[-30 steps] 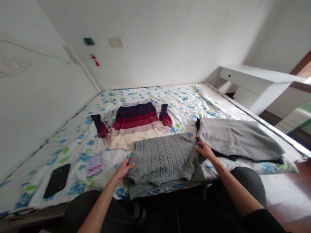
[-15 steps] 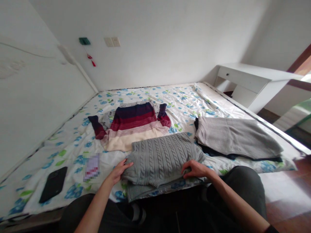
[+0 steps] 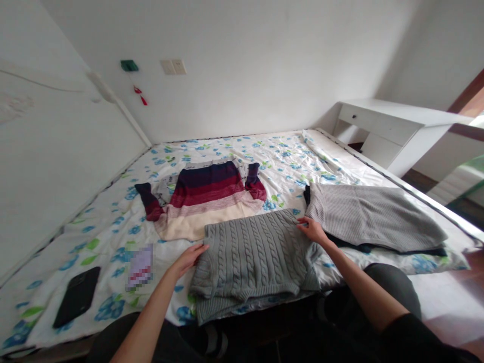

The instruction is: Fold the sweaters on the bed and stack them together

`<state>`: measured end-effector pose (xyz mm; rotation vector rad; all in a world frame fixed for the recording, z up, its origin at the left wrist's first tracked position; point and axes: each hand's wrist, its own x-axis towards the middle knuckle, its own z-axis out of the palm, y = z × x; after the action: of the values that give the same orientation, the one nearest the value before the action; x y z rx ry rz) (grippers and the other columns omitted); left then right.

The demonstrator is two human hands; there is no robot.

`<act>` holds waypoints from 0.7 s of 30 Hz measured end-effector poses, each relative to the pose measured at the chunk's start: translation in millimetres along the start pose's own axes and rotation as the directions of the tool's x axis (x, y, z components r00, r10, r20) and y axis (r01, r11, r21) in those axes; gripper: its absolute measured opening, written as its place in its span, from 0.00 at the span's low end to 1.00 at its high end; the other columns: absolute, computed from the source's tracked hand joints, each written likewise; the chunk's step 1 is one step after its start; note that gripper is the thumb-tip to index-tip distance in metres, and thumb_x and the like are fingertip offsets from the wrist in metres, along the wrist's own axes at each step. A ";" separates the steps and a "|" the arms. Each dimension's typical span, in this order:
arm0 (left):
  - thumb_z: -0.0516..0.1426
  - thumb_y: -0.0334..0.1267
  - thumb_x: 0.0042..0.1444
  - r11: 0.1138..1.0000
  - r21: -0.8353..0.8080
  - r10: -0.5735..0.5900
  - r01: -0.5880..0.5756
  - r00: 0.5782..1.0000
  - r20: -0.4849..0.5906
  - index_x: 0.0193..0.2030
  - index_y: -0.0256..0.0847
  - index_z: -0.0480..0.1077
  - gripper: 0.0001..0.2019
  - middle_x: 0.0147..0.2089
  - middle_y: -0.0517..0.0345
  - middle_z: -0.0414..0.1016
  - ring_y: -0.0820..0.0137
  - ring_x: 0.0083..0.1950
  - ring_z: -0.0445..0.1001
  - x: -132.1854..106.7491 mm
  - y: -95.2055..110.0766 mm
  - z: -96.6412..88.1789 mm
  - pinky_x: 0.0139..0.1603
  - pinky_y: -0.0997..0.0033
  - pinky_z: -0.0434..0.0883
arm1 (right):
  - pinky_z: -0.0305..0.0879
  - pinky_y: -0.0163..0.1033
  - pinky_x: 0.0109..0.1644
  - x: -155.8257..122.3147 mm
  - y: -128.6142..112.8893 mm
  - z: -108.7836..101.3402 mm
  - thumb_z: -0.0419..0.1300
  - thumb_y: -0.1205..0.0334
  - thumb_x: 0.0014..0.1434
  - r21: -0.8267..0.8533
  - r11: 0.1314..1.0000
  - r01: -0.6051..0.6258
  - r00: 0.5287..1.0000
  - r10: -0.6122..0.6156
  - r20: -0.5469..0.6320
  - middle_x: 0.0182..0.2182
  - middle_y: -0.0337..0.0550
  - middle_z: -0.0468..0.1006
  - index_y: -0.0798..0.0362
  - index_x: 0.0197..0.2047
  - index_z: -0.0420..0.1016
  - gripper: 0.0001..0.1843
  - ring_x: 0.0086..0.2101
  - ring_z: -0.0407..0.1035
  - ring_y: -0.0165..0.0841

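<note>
A grey cable-knit sweater (image 3: 253, 257) lies folded at the near edge of the bed (image 3: 287, 156). My left hand (image 3: 189, 258) rests flat against its left edge, fingers stretched out. At the sweater's upper right corner, my right hand (image 3: 312, 229) lies with fingers extended on the knit. Behind the sweater a striped navy, red and cream sweater (image 3: 204, 196) is spread out. To the right sits a stack with a light grey ribbed garment (image 3: 374, 217) on top of something dark.
A black phone (image 3: 77, 297) and a small blurred card (image 3: 139, 264) lie on the floral sheet at the left. A white headboard wall runs along the left. A white desk (image 3: 393, 131) stands beyond the bed's right side. My dark-trousered knees are below the bed edge.
My right hand moved from the sweater's lower front edge up to its upper right corner. The left hand stayed at the left edge. The view shifted slightly.
</note>
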<state>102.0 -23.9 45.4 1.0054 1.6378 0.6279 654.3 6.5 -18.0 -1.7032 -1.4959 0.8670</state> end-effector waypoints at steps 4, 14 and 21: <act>0.78 0.54 0.41 0.990 -0.123 -0.062 0.062 0.998 0.005 0.39 0.39 0.82 0.25 0.39 0.48 0.89 0.57 0.40 0.85 34.2 17.6 7.5 0.40 0.64 0.79 | 0.73 0.44 0.53 33.4 10.8 2.9 0.79 0.50 0.49 -0.066 0.992 -0.108 0.994 0.106 -0.034 0.34 0.45 0.86 0.48 0.38 0.85 0.17 0.41 0.80 0.43; 0.71 0.48 0.55 0.979 -0.196 0.001 -0.050 0.970 -0.244 0.44 0.39 0.77 0.17 0.33 0.56 0.82 0.67 0.32 0.79 95.4 32.4 -3.3 0.37 0.69 0.76 | 0.76 0.43 0.45 70.8 -9.5 21.2 0.74 0.51 0.55 0.287 0.925 -0.247 0.965 0.207 0.161 0.33 0.46 0.86 0.52 0.41 0.86 0.15 0.37 0.80 0.43; 0.68 0.40 0.53 0.967 0.148 0.247 -0.205 0.891 -0.382 0.55 0.42 0.77 0.21 0.53 0.47 0.83 0.55 0.56 0.82 45.9 1.0 -0.7 0.58 0.59 0.78 | 0.71 0.48 0.65 15.2 0.1 8.6 0.70 0.60 0.57 -0.096 0.995 0.019 0.999 -0.024 -0.047 0.49 0.49 0.84 0.49 0.54 0.85 0.20 0.51 0.78 0.44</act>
<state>97.9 16.1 23.2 1.2152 1.9378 0.9628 648.7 22.3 -23.2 -1.7605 -1.5425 0.7492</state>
